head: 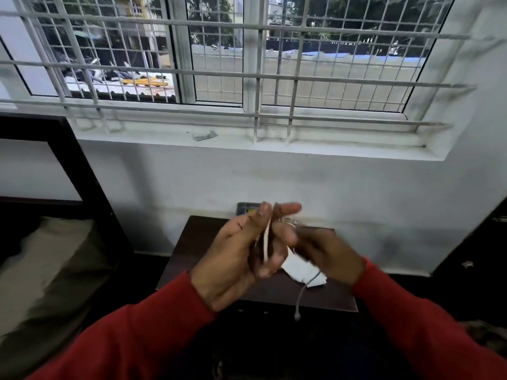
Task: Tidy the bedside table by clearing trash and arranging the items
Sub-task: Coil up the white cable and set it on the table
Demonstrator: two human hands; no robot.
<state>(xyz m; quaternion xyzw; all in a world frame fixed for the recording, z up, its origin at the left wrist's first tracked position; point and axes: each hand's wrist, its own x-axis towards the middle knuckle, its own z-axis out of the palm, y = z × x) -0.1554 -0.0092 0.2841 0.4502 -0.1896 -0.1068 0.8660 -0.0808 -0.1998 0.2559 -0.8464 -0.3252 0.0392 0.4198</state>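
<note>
White cord [265, 244] between both hands above dark bedside table [189, 250].

Your right hand [323, 250] is smeared by motion blur, so you cannot tell its grip. Your left hand [236, 253] hides most of the thin white cord [265, 242]. The dark rectangular device [247, 208] against the wall sits mostly behind your fingers, unreadable.

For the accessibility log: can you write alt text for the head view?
Two hands in red sleeves, the left hand and right hand, together hold a thin white cord above a dark wooden bedside table, where crumpled white paper lies. Behind is a white wall and a barred window.
</note>
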